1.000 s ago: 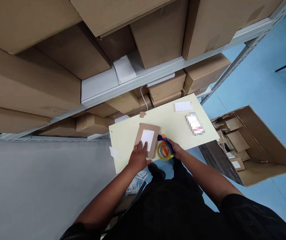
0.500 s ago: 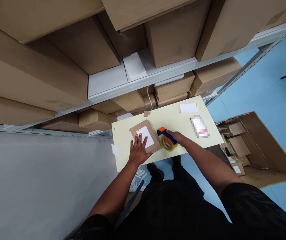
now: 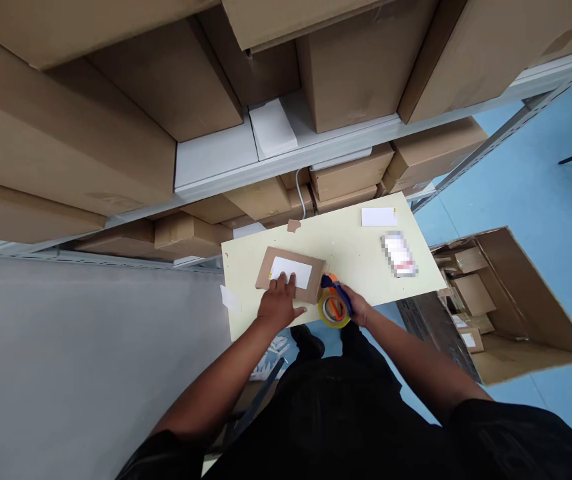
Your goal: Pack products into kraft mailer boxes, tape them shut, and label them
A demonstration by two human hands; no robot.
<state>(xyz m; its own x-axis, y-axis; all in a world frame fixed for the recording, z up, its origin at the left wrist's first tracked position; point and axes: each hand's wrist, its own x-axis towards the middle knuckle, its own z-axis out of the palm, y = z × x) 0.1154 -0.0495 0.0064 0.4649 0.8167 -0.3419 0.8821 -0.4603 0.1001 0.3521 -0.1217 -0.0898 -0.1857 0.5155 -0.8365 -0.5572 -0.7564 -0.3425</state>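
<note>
A flat cardboard parcel (image 3: 265, 272) with a white label (image 3: 297, 274) lies on the pale yellow tabletop (image 3: 351, 247). My left hand (image 3: 279, 305) rests on the parcel's near side, fingers stretched over the label and thumb held out to the right. In my right hand (image 3: 359, 307) is a blue and orange tape dispenser (image 3: 335, 300) with a roll of clear yellowish tape. Its head sits at the parcel's right end; whether tape is stuck there I cannot tell.
At the table's right lie a white paper slip (image 3: 379, 217) and a blurred-out object (image 3: 400, 255). A large open carton (image 3: 536, 300) with small boxes stands to the right. Shelves of cardboard boxes (image 3: 361, 73) rise beyond the table. A brown scrap (image 3: 294, 226) sits on its far edge.
The parcel has turned so its long side runs left to right. My right hand has brought the tape dispenser nearer to me, beside the parcel's right end.
</note>
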